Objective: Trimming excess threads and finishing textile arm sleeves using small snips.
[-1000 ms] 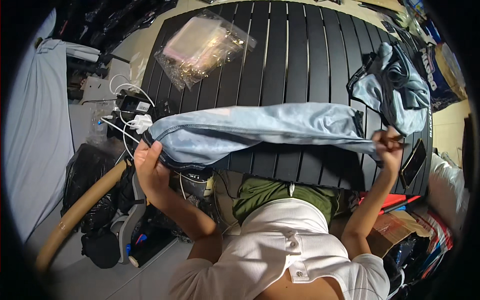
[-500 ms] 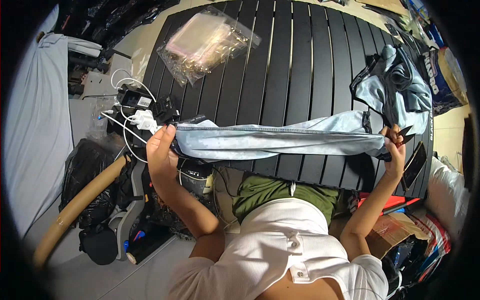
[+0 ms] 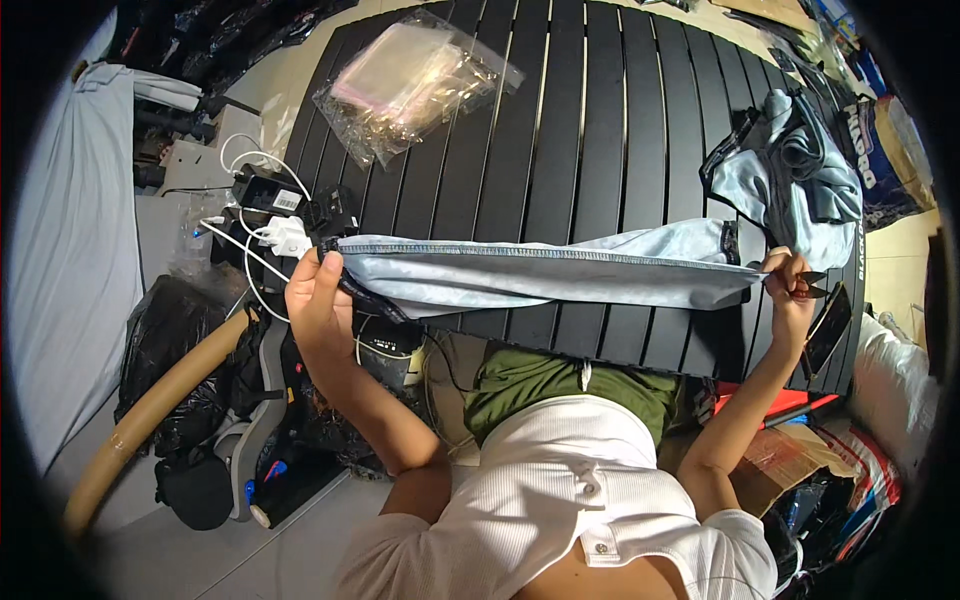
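Observation:
A long pale blue-grey fabric piece (image 3: 540, 280) with black-trimmed ends is pulled out lengthwise between my hands, over the table's near edge. A stitched seam runs along its upper side. My left hand (image 3: 318, 300) is closed, thumb on top, pinching the left end at the black trim. My right hand (image 3: 788, 290) is closed on the other end. Dark pointed blades of thread snips (image 3: 812, 285) stick out from the same hand, with a bit of red by the fingers. Beyond it lies a crumpled pile of similar cloth (image 3: 795, 175).
The black slatted table (image 3: 570, 130) bears a clear bag of plastic sleeves (image 3: 410, 85) at the far left. White chargers (image 3: 285, 237) and cables sit by its left edge. A dark phone-like slab (image 3: 828, 330) rests at the right edge. A cardboard tube (image 3: 160, 420) leans at lower left.
My left hand has shifted slightly left and the fabric is drawn tauter, its seam turned more into view. The snips' blades have turned slightly in my right hand.

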{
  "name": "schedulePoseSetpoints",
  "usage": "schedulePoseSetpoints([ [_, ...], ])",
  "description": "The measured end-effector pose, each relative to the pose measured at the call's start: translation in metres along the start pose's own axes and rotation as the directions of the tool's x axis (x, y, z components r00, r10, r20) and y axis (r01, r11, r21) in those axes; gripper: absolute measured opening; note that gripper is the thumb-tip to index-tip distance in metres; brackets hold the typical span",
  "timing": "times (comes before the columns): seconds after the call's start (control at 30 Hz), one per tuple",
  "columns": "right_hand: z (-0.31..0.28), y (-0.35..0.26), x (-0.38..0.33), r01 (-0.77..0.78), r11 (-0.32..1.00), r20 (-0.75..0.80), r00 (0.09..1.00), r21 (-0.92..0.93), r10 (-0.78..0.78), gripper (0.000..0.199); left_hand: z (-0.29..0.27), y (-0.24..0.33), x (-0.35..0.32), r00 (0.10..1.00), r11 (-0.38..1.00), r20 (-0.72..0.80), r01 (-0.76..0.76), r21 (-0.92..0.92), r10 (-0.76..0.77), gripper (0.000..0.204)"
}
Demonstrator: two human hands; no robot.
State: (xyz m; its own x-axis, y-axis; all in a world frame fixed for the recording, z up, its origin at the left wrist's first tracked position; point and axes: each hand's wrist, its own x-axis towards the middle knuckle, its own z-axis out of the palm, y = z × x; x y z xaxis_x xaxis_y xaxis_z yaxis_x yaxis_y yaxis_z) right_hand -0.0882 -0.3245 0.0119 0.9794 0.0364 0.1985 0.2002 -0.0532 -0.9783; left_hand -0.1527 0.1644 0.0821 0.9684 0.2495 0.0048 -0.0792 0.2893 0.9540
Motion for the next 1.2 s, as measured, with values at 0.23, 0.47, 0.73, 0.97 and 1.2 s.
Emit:
schedulePoseSetpoints([
  [0.23,0.008,-0.002,0.003,0.087,0.995,-0.136,0.986,-0.049,-0.093,0.031,0.008,-0.004,0.001,0.953,0.967,-0.2,-0.195,0.166,0.227,0.031],
  [0.47,0.0,-0.001,0.001,0.015,0.998,-0.145,0.989,-0.059,-0.023,0.03,-0.001,-0.008,0.005,0.934,0.943,-0.169,-0.289,0.164,0.316,0.028],
  [0.73,-0.001,0.004,0.002,0.021,0.977,-0.084,0.996,0.214,-0.003,0.031,0.006,-0.012,0.01,0.958,0.986,-0.24,-0.165,-0.005,0.159,0.015],
  [0.97,0.0,0.0,0.002,-0.105,0.969,-0.078,0.989,0.224,0.125,0.032,0.003,-0.022,0.019,0.912,0.967,-0.334,-0.188,0.174,0.238,0.027],
  [1.2,0.005,0.006,0.008,-0.181,0.974,-0.067,0.979,0.137,0.192,0.031,0.004,-0.03,0.022,0.893,0.801,-0.296,-0.11,0.588,0.34,0.024],
])
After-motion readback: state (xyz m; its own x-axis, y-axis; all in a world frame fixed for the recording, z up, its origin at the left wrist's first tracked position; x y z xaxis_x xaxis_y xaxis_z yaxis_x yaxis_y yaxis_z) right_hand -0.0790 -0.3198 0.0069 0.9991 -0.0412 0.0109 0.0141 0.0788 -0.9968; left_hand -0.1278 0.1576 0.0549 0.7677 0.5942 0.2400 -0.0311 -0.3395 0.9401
